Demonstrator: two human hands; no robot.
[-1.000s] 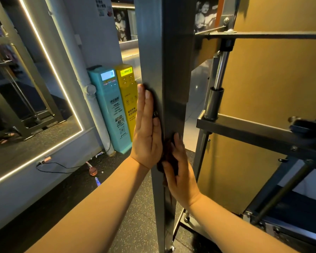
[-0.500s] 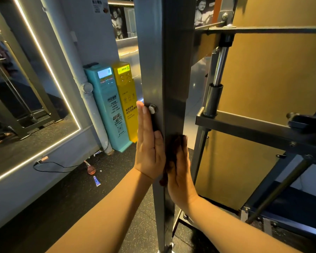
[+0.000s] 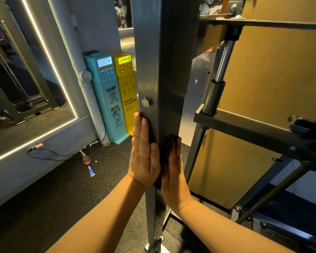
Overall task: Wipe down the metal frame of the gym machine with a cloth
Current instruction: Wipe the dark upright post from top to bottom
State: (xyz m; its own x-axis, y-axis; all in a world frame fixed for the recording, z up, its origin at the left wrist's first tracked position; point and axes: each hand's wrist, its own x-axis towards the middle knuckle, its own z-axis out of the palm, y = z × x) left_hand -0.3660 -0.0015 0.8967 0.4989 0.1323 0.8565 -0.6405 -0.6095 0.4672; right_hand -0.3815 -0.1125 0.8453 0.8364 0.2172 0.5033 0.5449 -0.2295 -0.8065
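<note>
Both hands press flat against the machine's upright steel post (image 3: 159, 61), fingers straight and together. The left hand (image 3: 144, 157) lies on the post's left face just below a bolt (image 3: 146, 102), the right hand (image 3: 173, 172) on the adjoining face. A dark cloth (image 3: 161, 161) is wrapped round the corner beneath them. Wiping seems mid-post; the crossbar (image 3: 244, 125) and the post's foot likely remain, though no sheen shows what is clean.

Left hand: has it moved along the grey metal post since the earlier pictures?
Yes, downward: the left hand now ends below the silver hex bolt on the grey metal post, which it reached past before.
</note>
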